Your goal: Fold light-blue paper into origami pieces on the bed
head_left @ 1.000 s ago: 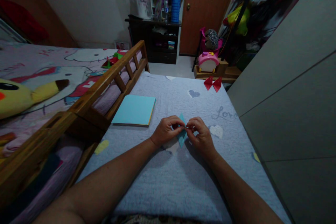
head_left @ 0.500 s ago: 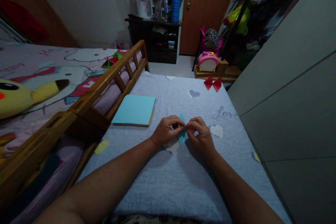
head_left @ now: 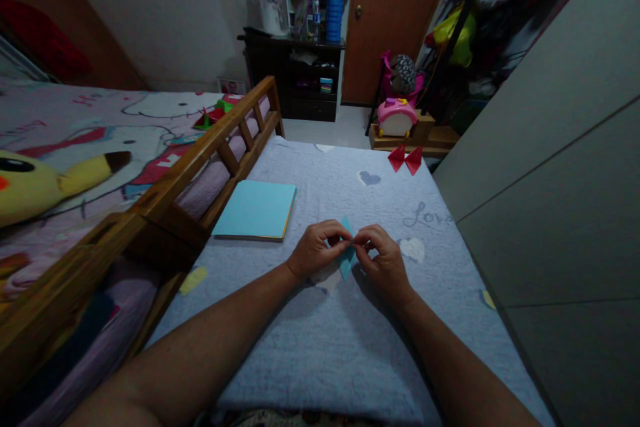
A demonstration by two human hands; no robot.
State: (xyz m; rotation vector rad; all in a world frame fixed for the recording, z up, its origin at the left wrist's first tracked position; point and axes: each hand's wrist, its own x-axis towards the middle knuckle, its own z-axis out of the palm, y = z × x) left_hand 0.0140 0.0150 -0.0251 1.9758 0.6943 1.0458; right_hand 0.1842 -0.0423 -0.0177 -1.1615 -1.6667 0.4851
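Folded light-blue paper (head_left: 345, 269), pointed at both visible ends, is pinched by thumb and fingers of the left hand (head_left: 320, 248) and right hand (head_left: 382, 255), fingertips brought together at its middle. It is held over soft printed fabric (head_left: 320, 360); a flat square paper stack (head_left: 257, 210) (orange showing at one edge) is seen to the left.

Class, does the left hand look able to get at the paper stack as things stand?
Probably yes: the paper stack lies close by, and nothing visible stands between them. But the left hand is pinching the folded paper, so it would likely need to let go first.
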